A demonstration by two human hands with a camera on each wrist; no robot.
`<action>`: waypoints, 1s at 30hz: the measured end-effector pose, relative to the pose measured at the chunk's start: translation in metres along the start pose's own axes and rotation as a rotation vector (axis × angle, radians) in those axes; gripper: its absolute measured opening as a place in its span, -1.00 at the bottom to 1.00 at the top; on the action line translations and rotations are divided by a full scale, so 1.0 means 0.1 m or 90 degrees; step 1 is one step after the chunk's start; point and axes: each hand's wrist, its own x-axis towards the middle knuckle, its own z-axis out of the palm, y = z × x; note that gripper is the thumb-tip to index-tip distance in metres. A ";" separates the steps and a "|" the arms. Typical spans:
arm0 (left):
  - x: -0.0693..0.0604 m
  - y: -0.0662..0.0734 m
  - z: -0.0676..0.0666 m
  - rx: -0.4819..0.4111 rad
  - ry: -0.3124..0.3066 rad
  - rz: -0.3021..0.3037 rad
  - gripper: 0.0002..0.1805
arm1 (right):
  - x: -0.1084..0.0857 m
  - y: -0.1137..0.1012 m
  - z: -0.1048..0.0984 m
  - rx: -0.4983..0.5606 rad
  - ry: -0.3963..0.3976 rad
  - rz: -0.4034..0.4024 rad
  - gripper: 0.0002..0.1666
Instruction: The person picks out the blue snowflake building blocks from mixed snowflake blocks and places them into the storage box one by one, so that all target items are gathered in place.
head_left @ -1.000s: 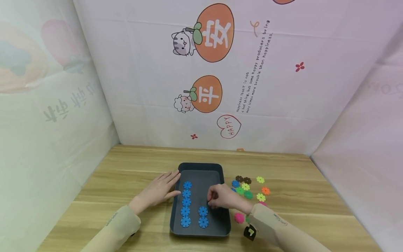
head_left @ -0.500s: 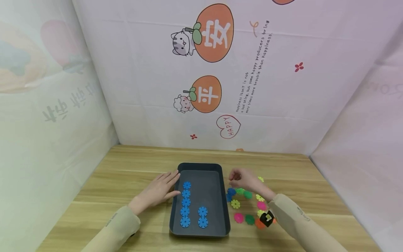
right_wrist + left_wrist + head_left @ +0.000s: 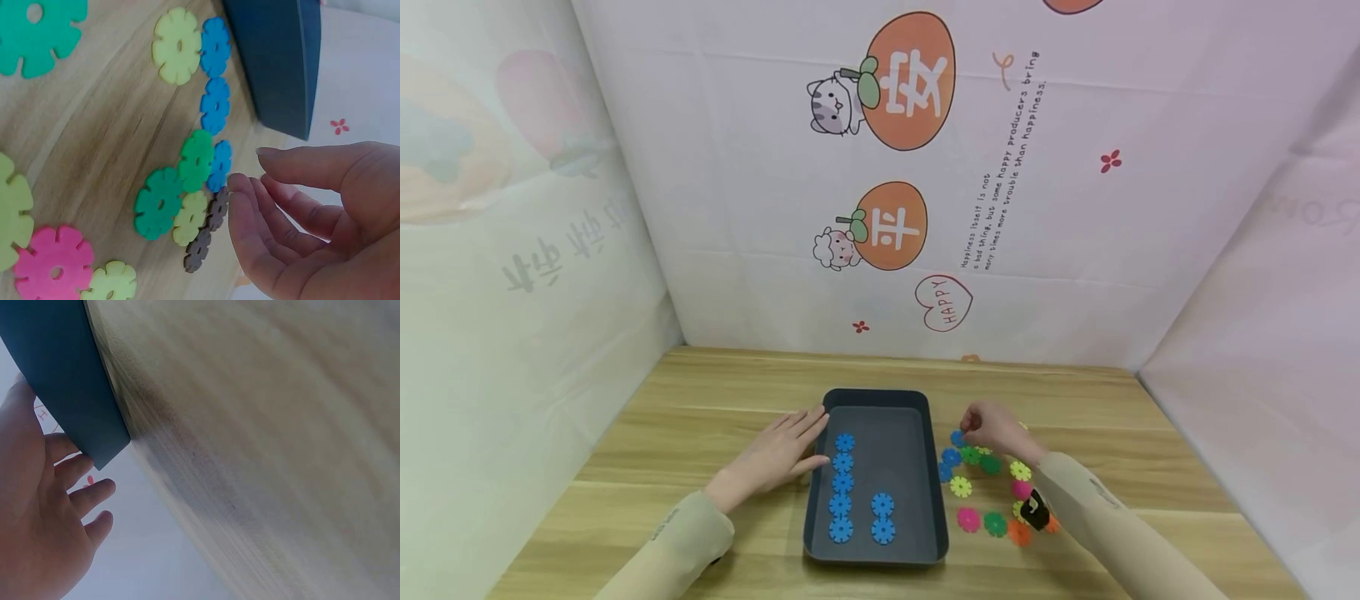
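My left hand (image 3: 775, 458) rests against the left rim of a dark grey tray (image 3: 891, 442), fingers mostly straight. In the left wrist view its fingertips touch the tray's outer wall (image 3: 62, 375). Flower-shaped blue plastic discs (image 3: 842, 482) form a column at the tray's left; two more blue discs (image 3: 883, 530) lie to their right. My right hand (image 3: 996, 429) is over the loose discs right of the tray, nearest a blue disc (image 3: 220, 165) and two brown discs (image 3: 197, 250). In the right wrist view, thumb and fingers stand apart, nothing between them.
Green (image 3: 996, 524), pink (image 3: 968, 520), yellow (image 3: 961, 487) and orange discs (image 3: 1019, 533) lie scattered on the wooden table (image 3: 715, 392). A black object (image 3: 1035, 510) sits at the right cuff. Printed cloth (image 3: 760, 208) stands behind the table.
My right hand has left the tray and moved right over the loose discs, then shifted slightly further right, uncovering a blue disc. The left hand and the tray's discs look unchanged.
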 end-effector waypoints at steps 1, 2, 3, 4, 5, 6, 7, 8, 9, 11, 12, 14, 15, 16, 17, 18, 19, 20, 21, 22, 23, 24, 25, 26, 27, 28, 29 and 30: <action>0.00 0.00 0.00 -0.001 -0.001 -0.001 -0.18 | 0.01 0.01 0.01 -0.009 0.001 0.007 -0.86; 0.00 0.00 0.00 -0.002 -0.003 -0.002 -0.18 | 0.03 0.02 0.03 -0.016 0.001 0.013 -0.85; 0.00 0.00 0.00 -0.003 -0.004 -0.002 -0.18 | 0.04 0.03 0.04 -0.025 0.003 0.018 -0.85; -0.01 0.00 0.00 -0.004 -0.004 -0.003 -0.18 | 0.06 0.04 0.05 -0.034 0.003 0.021 -0.85; -0.01 0.00 0.00 -0.005 -0.004 -0.003 -0.18 | 0.08 0.06 0.06 -0.041 0.004 0.022 -0.85; -0.01 0.00 0.00 -0.006 -0.004 -0.002 -0.18 | 0.09 0.07 0.07 -0.051 0.005 0.020 -0.84; -0.01 0.01 0.00 -0.007 -0.004 -0.002 -0.18 | 0.11 0.08 0.09 -0.059 0.004 0.019 -0.84; -0.01 0.01 0.00 -0.007 -0.004 -0.002 -0.18 | 0.12 0.09 0.10 -0.065 0.004 0.020 -0.84; -0.01 0.01 0.00 -0.009 -0.003 -0.002 -0.18 | 0.14 0.10 0.11 -0.072 0.004 0.017 -0.83; -0.01 0.01 0.00 -0.009 -0.002 0.000 -0.18 | 0.16 0.11 0.12 -0.077 0.004 0.019 -0.83; 0.00 0.00 0.00 -0.008 -0.001 0.000 -0.18 | 0.16 0.11 0.13 -0.078 0.003 0.020 -0.82; 0.00 0.00 0.00 -0.006 0.000 0.000 -0.18 | 0.18 0.12 0.14 -0.075 0.003 0.025 -0.81; 0.00 0.00 0.00 -0.005 0.001 0.001 -0.18 | 0.18 0.12 0.14 -0.073 0.002 0.025 -0.80; 0.00 0.00 0.00 -0.003 0.001 0.001 -0.18 | 0.18 0.12 0.14 -0.069 0.002 0.029 -0.80; 0.00 0.00 0.00 -0.002 0.000 0.001 -0.18 | 0.18 0.12 0.15 -0.068 0.002 0.029 -0.80; 0.00 0.00 0.00 -0.002 0.000 0.001 -0.18 | 0.18 0.12 0.14 -0.066 0.001 0.027 -0.79; 0.00 0.00 0.00 -0.002 0.000 0.001 -0.18 | 0.18 0.12 0.15 -0.064 0.001 0.025 -0.79; 0.00 0.00 0.00 -0.003 -0.001 0.001 -0.18 | 0.18 0.11 0.14 -0.062 0.000 0.025 -0.79; 0.00 0.00 0.00 -0.003 -0.001 0.001 -0.18 | 0.18 0.11 0.14 -0.060 -0.003 0.026 -0.79; 0.00 0.00 -0.01 -0.005 -0.002 0.000 -0.18 | 0.18 0.11 0.14 -0.058 -0.005 0.027 -0.80; 0.00 0.00 -0.01 -0.006 -0.002 0.000 -0.18 | 0.19 0.10 0.14 -0.058 -0.008 0.026 -0.80; 0.00 0.00 -0.01 -0.008 -0.001 0.001 -0.19 | 0.19 0.10 0.14 -0.057 -0.010 0.027 -0.80; 0.00 0.00 -0.01 -0.008 -0.001 0.001 -0.19 | 0.20 0.10 0.14 -0.057 -0.013 0.030 -0.80; 0.00 0.00 -0.01 -0.008 -0.001 0.002 -0.19 | 0.20 0.10 0.14 -0.057 -0.014 0.035 -0.80; 0.00 0.00 -0.01 -0.007 -0.001 0.002 -0.19 | 0.21 0.10 0.14 -0.057 -0.016 0.040 -0.79; -0.01 0.00 -0.01 -0.006 -0.001 0.002 -0.19 | 0.21 0.10 0.14 -0.060 -0.016 0.042 -0.78; -0.01 0.00 -0.01 -0.004 -0.001 0.002 -0.19 | 0.21 0.10 0.14 -0.063 -0.018 0.044 -0.76; -0.01 0.00 -0.01 -0.002 0.000 0.004 -0.19 | 0.21 0.10 0.14 -0.066 -0.017 0.047 -0.75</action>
